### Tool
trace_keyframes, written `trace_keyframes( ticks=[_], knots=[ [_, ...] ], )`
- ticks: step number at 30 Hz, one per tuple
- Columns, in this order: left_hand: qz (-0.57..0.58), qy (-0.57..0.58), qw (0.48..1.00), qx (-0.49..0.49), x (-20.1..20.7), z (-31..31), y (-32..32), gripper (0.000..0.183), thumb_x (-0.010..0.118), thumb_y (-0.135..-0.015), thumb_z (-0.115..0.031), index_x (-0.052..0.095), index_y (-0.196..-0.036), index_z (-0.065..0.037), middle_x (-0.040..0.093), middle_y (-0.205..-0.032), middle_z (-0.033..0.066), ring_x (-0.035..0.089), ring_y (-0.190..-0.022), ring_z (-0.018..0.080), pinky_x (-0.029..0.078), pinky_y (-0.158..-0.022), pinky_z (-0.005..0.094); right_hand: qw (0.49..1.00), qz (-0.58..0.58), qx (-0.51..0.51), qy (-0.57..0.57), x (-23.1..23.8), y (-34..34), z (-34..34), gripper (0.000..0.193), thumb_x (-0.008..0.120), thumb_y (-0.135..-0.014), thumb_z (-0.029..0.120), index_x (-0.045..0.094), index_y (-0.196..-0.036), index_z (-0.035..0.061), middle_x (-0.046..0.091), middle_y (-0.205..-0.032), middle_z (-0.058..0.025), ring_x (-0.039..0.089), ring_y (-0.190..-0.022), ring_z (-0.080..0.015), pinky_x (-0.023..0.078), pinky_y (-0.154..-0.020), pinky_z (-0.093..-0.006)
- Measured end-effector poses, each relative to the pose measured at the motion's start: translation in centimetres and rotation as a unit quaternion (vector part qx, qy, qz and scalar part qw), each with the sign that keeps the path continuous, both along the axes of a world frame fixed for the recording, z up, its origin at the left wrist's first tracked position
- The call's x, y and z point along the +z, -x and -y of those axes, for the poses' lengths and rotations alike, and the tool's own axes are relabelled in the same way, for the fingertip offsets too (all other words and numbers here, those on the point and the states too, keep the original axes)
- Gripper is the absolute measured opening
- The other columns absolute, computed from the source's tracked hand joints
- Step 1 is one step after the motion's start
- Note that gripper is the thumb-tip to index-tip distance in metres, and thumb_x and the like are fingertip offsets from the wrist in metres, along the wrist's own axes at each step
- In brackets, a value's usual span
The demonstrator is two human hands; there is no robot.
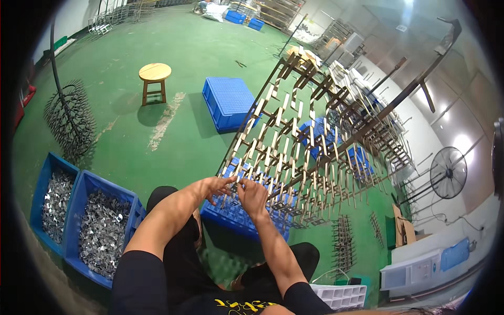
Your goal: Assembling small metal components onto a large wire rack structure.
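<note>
A tall metal hanging rack stands in front of me, tilted in view, with many short strip-like pieces along its bars. At its lower left side my hands meet, fingertips nearly touching. My left hand reaches in from the left, its thumb and forefinger drawn together and the other fingers curled below. My right hand is closed in a pinch beside the rack's strips. Whatever lies between the fingertips is too small to make out. Beneath the hands sits a blue plastic crate, partly hidden by the rack and my arms.
Two blue bins of small shiny metal pieces stand at my left. A wooden stool, a closed blue crate and a dark branched rack stand farther off. At right are a fan and a white divided tray.
</note>
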State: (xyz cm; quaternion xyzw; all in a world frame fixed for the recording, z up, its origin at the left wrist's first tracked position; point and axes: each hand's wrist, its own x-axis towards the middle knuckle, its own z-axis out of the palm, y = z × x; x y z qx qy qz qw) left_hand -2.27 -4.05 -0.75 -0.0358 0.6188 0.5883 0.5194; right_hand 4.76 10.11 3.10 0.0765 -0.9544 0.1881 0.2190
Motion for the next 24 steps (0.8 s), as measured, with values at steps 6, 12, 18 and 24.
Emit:
trace_keyframes(
  ticks=[6,12,18,24],
  knots=[
    [0.006,0.016,1.0,0.007,0.1,-0.2,0.1,0.091,0.054,-0.07,-0.069,0.035,-0.129,-0.002,0.045,-0.127,0.0115,0.02,-0.132,0.0255,0.024,-0.095,0.0618,1.0,-0.009,-0.006,0.009,0.0,0.1,0.1,0.011,0.061,-0.074,0.017,0.066,-0.075,0.0068,0.061,-0.06,-0.0132,0.061,-0.054,-0.0282,0.048,-0.052,-0.0358],
    [0.018,0.012,1.0,0.018,0.5,0.0,-0.2,0.09,0.053,-0.071,-0.067,0.033,-0.13,-0.002,0.044,-0.128,0.0126,0.021,-0.131,0.0261,0.023,-0.096,0.0626,1.0,-0.004,-0.008,0.008,0.0,0.0,0.2,0.012,0.062,-0.074,0.018,0.066,-0.075,0.0068,0.06,-0.059,-0.0127,0.061,-0.053,-0.0286,0.048,-0.052,-0.0358],
    [0.042,0.01,0.998,0.043,1.8,0.1,-1.8,0.092,0.053,-0.072,-0.067,0.029,-0.132,-0.001,0.04,-0.131,0.0143,0.023,-0.13,0.0272,0.023,-0.095,0.0636,1.0,0.005,-0.009,0.002,0.3,-0.5,-0.2,0.013,0.063,-0.074,0.02,0.066,-0.078,0.0073,0.061,-0.061,-0.0124,0.061,-0.056,-0.0294,0.048,-0.053,-0.0371],
    [0.021,0.046,0.989,-0.14,-0.7,1.3,-3.4,0.098,0.061,-0.065,-0.066,0.031,-0.132,0.0,0.04,-0.132,0.0153,0.036,-0.124,0.0261,0.029,-0.096,0.0558,0.998,0.059,-0.004,0.002,-0.3,-4.1,-1.8,0.015,0.063,-0.074,0.023,0.066,-0.081,0.0094,0.063,-0.07,-0.0113,0.062,-0.065,-0.0301,0.049,-0.058,-0.0381]
  ],
)
